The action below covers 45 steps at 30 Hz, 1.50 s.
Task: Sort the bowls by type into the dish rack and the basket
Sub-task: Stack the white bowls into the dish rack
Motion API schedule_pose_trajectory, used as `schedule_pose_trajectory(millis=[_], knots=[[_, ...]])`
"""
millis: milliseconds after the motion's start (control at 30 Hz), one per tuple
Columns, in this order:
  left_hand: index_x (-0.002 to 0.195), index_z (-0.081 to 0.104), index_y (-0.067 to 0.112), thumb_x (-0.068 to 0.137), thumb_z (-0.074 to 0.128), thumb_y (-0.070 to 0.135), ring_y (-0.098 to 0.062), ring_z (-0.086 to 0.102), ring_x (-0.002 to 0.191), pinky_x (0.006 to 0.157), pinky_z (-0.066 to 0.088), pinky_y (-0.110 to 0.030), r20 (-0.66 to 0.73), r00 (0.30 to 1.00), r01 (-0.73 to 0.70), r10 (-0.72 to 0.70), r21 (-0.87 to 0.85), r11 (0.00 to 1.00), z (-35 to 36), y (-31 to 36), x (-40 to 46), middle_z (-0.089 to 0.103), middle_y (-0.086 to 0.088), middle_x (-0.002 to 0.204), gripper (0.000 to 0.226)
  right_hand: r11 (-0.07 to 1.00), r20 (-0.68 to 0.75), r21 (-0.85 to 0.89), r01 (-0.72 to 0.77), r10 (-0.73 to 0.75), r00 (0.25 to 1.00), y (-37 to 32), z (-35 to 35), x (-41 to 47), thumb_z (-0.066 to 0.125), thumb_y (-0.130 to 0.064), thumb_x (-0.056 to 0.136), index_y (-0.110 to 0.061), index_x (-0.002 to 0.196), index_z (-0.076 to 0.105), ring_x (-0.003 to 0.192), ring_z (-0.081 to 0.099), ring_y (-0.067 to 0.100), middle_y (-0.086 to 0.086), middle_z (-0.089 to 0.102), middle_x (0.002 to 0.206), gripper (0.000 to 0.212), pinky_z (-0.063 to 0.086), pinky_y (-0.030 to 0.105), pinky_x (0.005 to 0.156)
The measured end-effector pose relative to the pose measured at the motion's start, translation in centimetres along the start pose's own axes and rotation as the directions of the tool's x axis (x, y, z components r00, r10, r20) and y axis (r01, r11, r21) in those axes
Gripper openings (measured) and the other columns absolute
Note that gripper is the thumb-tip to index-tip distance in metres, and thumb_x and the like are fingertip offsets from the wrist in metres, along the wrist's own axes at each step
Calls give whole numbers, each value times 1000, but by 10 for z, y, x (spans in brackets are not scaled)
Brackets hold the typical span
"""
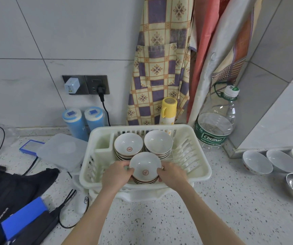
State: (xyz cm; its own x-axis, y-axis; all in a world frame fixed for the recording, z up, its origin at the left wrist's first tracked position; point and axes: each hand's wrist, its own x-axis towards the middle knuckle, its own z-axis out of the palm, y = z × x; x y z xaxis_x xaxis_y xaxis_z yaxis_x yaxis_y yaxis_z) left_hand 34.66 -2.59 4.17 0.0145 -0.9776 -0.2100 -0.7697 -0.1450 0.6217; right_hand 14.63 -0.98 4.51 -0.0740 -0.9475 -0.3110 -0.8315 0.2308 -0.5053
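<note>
We reach both arms out, and our left hand (116, 175) and right hand (172, 174) grip a stack of bowls (144, 169) in the dish rack (195, 175).

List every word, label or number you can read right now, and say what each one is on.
"Cestbon": green label of the large clear water bottle.
"Purified Drinking Water": small print under it on that label, only just legible.
"4.5L": tiny, left on the same label; not certain.
"TOUGHBUILT"-like white lettering on the black bag: too blurred to confirm.
Red emblems inside the bowls in the dish rack: not readable as text.
Blue squares on the two blue canisters: unreadable.
</note>
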Motion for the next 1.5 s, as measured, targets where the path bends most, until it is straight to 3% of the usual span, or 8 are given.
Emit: schedule_pose_trajectory(millis=[100, 300, 400, 533, 767, 1167, 1333, 1500], knots=[[110, 70, 46, 87, 61, 43, -9, 69, 79, 72, 56, -29, -8, 1000, -1, 1, 21, 1000, 0, 0, 0, 72, 18, 77, 25, 996, -25, -88, 26, -28, 999, 1, 4, 1, 39, -27, 91, -15, 98, 58, 83, 65, 24, 1, 72, 88, 24, 52, 34, 77], [126, 65, 29, 89, 61, 46, -17, 67, 100, 77, 51, -30, -77, 997, 34, -30, 46, 998, 5, 0, 0, 72, 8, 113, 41, 993, -116, -103, 64, -76, 990, 2, 3, -2, 39, -44, 96, -15, 99, 61, 70, 56, 21, -2, 59, 74, 36, 42, 30, 59], [129, 62, 24, 93, 57, 43, -19, 66, 101, 80, 52, -34, -200, 979, 35, -38, -16, 999, 6, -1, -7, 71, 3, 113, 41, 971, -274, 193, 139, -83, 958, 9, -1, -10, 47, -38, 95, -17, 102, 67, 58, 53, 19, -2, 52, 57, 30, 42, 27, 54], [121, 64, 23, 95, 61, 26, -15, 65, 87, 73, 49, -28, -336, 941, -64, -43, -301, 952, 2, 4, -23, 70, 5, 99, 26, 676, -283, 665, 317, -165, 945, 36, -21, -31, 51, -17, 97, -33, 106, 68, 59, 56, 2, -8, 62, 59, 26, 44, 13, 58], [100, 65, 27, 100, 55, 15, 0, 54, 50, 49, 46, -9, -483, 862, -237, -151, -649, 723, 45, 64, -73, 72, -1, 83, 16, 490, -239, 855, 173, 75, 968, 152, -61, -75, 50, -14, 100, -22, 105, 72, 49, 42, 10, 4, 65, 60, 24, 37, 19, 50], [106, 67, 21, 98, 58, 24, -10, 53, 50, 51, 45, -21, 72, 997, 26, 26, -629, 777, 241, 250, -94, 74, -1, 76, 12, 312, -177, 949, 50, 394, 902, 327, -146, -90, 49, -12, 99, -16, 97, 72, 44, 41, 4, 1, 61, 55, 24, 36, 16, 48], [118, 55, 23, 98, 53, 28, -11, 59, 61, 44, 35, -18, 387, 908, 354, -161, -501, 790, 302, 299, -66, 76, 1, 93, 21, 241, -28, 965, -106, 497, 867, 375, -167, -76, 52, -15, 97, -16, 99, 71, 45, 37, 10, 2, 65, 61, 19, 34, 21, 47], [118, 50, 21, 99, 49, 33, -12, 62, 64, 43, 32, -19, 541, 802, 504, -255, -383, 774, 334, 330, -36, 74, -3, 99, 22, -74, 278, 957, -282, 519, 808, 397, -180, -55, 60, -15, 92, -9, 109, 63, 48, 36, 12, 4, 68, 78, 18, 27, 21, 40]])
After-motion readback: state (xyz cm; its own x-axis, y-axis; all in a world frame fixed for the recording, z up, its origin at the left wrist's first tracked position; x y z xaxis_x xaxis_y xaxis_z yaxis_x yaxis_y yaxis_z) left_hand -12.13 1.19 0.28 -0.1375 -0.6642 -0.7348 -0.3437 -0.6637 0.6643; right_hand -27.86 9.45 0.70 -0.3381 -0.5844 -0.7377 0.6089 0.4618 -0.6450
